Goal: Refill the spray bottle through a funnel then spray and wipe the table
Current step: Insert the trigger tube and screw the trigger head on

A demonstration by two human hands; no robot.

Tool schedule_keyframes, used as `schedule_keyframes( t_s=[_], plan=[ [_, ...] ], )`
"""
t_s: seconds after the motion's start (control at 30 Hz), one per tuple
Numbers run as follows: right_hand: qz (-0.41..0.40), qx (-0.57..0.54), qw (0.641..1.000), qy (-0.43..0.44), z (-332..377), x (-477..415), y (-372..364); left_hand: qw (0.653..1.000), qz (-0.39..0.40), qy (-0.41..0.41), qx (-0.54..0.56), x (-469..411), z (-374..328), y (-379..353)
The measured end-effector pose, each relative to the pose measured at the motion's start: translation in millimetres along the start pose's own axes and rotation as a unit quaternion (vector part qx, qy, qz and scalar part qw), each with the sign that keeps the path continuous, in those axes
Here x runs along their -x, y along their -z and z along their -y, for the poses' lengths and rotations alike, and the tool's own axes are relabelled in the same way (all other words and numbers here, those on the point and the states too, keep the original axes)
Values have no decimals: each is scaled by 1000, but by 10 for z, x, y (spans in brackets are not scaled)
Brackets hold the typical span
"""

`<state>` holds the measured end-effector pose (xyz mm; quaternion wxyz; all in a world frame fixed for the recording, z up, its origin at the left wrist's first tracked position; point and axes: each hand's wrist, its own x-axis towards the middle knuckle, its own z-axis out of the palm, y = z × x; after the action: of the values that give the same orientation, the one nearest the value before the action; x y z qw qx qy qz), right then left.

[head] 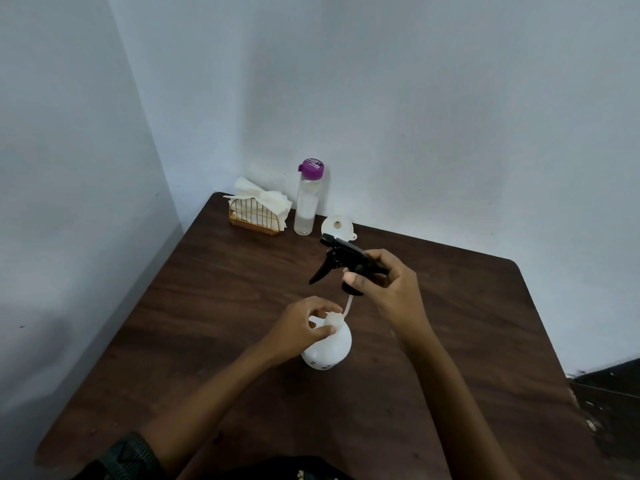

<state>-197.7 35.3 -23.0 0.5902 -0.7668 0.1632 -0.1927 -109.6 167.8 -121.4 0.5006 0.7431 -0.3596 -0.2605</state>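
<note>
A round white spray bottle [329, 348] stands in the middle of the dark wooden table [221, 289]. My left hand [301, 327] grips its neck. My right hand [384, 285] holds the black trigger sprayer head [341, 259] lifted above the bottle, and its thin clear dip tube [347, 306] still reaches down into the bottle's mouth. A white funnel [337, 226] lies on the table behind the sprayer head. Left of the funnel stands a clear water bottle [306, 202] with a purple cap, partly filled.
A gold wire holder stuffed with white paper napkins [259, 211] sits at the table's far left corner. Pale walls close in behind and to the left. The table's right edge drops to a dark floor [609, 393].
</note>
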Motion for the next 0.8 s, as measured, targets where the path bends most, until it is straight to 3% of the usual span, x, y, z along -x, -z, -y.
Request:
schedule_keyframes(
  t_s=[0.1,0.37,0.8],
  plan=[
    [-11,-13,1000,-9,-93,-4,-60,1000,-15,11,15,22,9,-25],
    [-26,89,996,-3,-417,20,-154,996,-64,46,41,20,59,-112],
    [-64,111,992,-20,-719,162,-325,986,-112,73,99,57,156,-232]
  ],
)
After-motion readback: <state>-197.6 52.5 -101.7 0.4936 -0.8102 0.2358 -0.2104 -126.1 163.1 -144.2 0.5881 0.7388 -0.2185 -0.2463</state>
